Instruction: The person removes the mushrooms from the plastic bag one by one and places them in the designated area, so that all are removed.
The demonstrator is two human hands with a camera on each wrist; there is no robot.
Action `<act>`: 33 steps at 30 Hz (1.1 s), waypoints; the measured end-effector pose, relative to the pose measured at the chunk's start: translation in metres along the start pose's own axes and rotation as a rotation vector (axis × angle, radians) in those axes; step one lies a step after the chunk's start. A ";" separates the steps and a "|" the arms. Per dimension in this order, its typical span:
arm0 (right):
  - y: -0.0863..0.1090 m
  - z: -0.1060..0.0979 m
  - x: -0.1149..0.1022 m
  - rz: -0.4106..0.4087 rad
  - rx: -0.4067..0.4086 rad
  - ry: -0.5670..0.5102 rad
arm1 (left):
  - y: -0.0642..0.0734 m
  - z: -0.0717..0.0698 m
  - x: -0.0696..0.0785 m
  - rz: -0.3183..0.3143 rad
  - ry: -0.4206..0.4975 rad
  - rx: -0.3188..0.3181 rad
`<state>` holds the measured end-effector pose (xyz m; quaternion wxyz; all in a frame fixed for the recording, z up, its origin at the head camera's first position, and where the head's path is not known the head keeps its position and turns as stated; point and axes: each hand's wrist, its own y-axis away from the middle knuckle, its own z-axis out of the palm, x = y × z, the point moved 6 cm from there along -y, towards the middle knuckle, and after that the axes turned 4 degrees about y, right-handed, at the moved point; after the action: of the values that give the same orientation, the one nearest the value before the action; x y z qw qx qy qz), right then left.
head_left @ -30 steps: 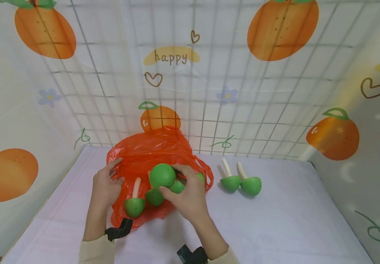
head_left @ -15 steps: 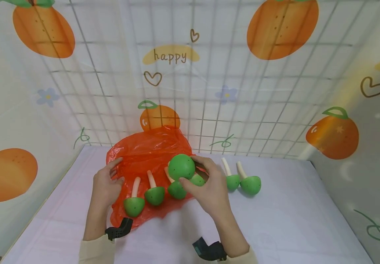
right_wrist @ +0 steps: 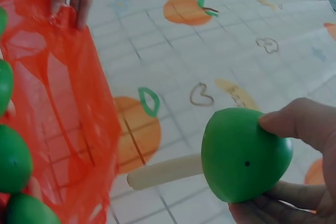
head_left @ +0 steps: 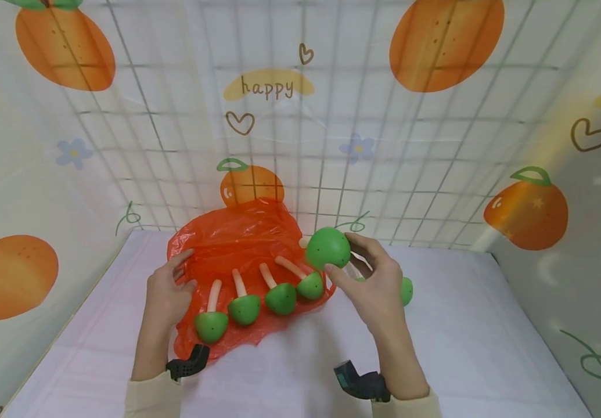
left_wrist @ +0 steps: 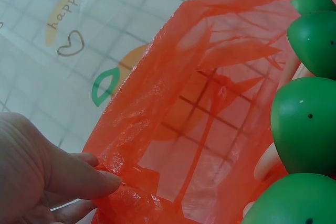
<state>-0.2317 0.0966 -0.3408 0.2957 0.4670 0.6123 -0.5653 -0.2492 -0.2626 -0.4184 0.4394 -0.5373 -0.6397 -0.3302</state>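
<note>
Head view: red bag (head_left: 232, 247) on pale tabletop (head_left: 467, 348), cloth walls (head_left: 175, 98), printed oranges (head_left: 446, 46).

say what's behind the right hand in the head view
Part of a green cap shows past the right hand, and a green sliver shows through its grip. The hand covers the rest.

From where I stand, the mushrooms (head_left: 244, 309) have bright green caps (head_left: 211, 327) dotted sparsely in black, and cream stems (head_left: 215, 295). The plastic bag (head_left: 237, 226) is see-through orange-red. The tabletop (head_left: 462, 337) looks pale lilac-white; the sleeves (head_left: 153, 396), beige; the wrist straps (head_left: 189, 363), black. Across the whitish backdrop (head_left: 185, 116) run grey grid lines, printed oranges (head_left: 253, 184) with green leaves (head_left: 233, 165), brown heart outlines (head_left: 240, 123) and yellow-centred, pale blue flowers (head_left: 74, 152).
</note>
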 end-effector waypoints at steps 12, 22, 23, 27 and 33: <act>-0.007 -0.051 0.016 0.086 0.160 0.051 | 0.002 0.000 -0.001 0.010 -0.004 0.013; -0.013 -0.092 0.046 0.211 0.302 0.056 | 0.002 0.000 0.002 0.007 -0.015 0.022; -0.013 -0.095 0.050 0.223 0.311 0.056 | 0.002 0.000 0.001 0.006 -0.015 0.022; -0.014 -0.107 0.065 0.270 0.347 0.071 | 0.002 -0.001 0.001 0.004 -0.012 0.022; -0.014 -0.125 0.089 0.326 0.407 0.046 | 0.001 0.000 -0.001 -0.003 -0.005 0.013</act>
<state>-0.2586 0.2397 -0.3907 0.2688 0.6222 0.4090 -0.6110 -0.2483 -0.2630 -0.4188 0.4406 -0.5341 -0.6439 -0.3254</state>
